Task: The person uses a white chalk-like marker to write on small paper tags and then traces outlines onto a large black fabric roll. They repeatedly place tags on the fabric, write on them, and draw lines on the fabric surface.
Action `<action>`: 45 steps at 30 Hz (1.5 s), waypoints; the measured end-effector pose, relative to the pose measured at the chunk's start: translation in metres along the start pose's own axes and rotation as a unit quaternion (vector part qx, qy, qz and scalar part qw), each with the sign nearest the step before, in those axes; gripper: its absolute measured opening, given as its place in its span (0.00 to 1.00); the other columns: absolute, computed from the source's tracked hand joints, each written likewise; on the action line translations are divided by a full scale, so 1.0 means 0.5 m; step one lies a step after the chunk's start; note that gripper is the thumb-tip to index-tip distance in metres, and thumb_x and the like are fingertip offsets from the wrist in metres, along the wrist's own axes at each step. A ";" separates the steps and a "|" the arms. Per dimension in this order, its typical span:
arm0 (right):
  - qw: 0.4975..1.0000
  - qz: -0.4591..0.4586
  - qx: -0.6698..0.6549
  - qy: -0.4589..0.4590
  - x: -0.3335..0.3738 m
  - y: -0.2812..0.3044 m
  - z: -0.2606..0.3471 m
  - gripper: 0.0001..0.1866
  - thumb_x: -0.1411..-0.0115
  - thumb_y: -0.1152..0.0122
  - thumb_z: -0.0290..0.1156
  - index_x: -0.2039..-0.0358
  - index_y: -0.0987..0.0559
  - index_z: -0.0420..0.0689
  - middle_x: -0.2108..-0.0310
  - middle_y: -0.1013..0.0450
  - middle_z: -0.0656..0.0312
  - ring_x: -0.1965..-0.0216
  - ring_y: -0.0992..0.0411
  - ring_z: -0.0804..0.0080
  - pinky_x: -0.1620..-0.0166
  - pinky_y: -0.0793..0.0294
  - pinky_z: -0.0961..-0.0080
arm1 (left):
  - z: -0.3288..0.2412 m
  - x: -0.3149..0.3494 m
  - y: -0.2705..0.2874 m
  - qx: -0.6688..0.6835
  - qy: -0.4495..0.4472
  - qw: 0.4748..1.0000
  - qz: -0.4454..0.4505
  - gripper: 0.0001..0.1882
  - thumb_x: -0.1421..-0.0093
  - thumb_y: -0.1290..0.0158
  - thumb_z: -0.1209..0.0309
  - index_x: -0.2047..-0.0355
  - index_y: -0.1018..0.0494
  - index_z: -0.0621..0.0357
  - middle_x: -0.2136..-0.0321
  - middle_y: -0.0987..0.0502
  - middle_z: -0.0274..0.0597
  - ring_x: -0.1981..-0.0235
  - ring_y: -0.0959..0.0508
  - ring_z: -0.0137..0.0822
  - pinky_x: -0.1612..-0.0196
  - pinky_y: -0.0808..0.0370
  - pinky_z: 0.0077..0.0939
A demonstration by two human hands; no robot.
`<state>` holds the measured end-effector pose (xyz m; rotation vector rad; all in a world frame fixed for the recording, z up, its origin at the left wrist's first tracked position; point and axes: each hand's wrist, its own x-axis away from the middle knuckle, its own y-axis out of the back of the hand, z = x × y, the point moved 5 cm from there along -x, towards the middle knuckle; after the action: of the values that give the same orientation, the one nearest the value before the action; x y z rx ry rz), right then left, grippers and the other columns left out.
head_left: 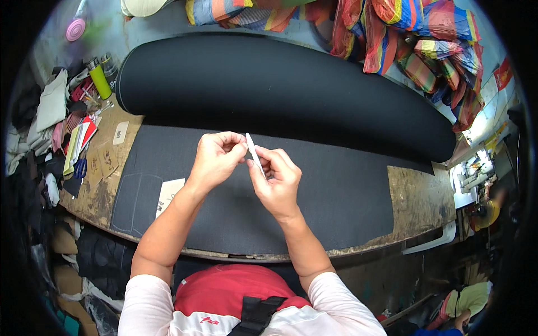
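Note:
My right hand (278, 182) holds a slim white pen-like stick (255, 154) between thumb and fingers, tilted with its upper end leaning left. Close to that upper end, my left hand (217, 158) is closed in a pinch; whatever its fingertips hold is too small to make out. Both hands are raised over a flat sheet of black fabric (314, 207). Pale outlines are drawn on the fabric's left part, and a cream card template (168, 193) with handwriting lies there, partly hidden by my left forearm.
A thick roll of black fabric (269, 78) spans the back of the worn wooden table (420, 196). Blue-handled scissors (80, 168), card pieces (106, 159) and a green bottle (99, 79) sit at the left. Striped bags (403, 33) hang behind; a sewing machine (473, 173) stands right.

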<state>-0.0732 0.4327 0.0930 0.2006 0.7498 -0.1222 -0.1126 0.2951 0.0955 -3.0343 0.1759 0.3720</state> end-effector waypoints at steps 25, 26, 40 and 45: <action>0.999 -0.037 0.013 0.030 -0.068 0.026 -0.057 0.10 0.47 0.38 0.19 0.62 0.20 0.38 0.75 0.28 0.66 0.79 0.33 0.87 0.78 0.35 0.91 | -0.011 -0.099 -0.025 -0.118 -0.021 0.989 0.087 0.10 0.42 0.47 0.72 0.71 0.23 0.68 0.76 0.22 0.41 0.75 0.22 0.25 0.68 0.23 0.19; 0.997 -0.032 -0.066 -0.015 -0.070 0.028 -0.068 0.09 0.46 0.38 0.20 0.62 0.21 0.38 0.74 0.27 0.66 0.78 0.32 0.87 0.77 0.34 0.90 | -0.011 -0.105 -0.028 -0.106 -0.019 0.990 0.087 0.09 0.42 0.47 0.71 0.71 0.24 0.68 0.77 0.22 0.40 0.75 0.23 0.25 0.68 0.24 0.19; 0.975 -0.060 -0.199 -0.073 -0.070 0.034 -0.076 0.08 0.41 0.40 0.24 0.61 0.21 0.38 0.73 0.27 0.67 0.76 0.32 0.88 0.75 0.33 0.92 | -0.015 -0.093 -0.061 0.057 0.003 0.995 0.078 0.10 0.39 0.47 0.69 0.65 0.24 0.66 0.71 0.21 0.42 0.71 0.21 0.28 0.66 0.22 0.21; 0.922 -0.013 -0.353 -0.159 -0.067 0.027 -0.082 0.13 0.39 0.42 0.28 0.55 0.25 0.37 0.74 0.27 0.66 0.78 0.32 0.88 0.76 0.33 0.91 | -0.018 -0.087 -0.065 0.033 -0.023 0.996 0.081 0.09 0.39 0.47 0.71 0.68 0.25 0.66 0.73 0.23 0.40 0.72 0.22 0.25 0.64 0.22 0.20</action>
<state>-0.1221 0.4565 0.0888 -0.5096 0.4327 0.0945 -0.1485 0.3312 0.1170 -2.9520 0.4229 0.4375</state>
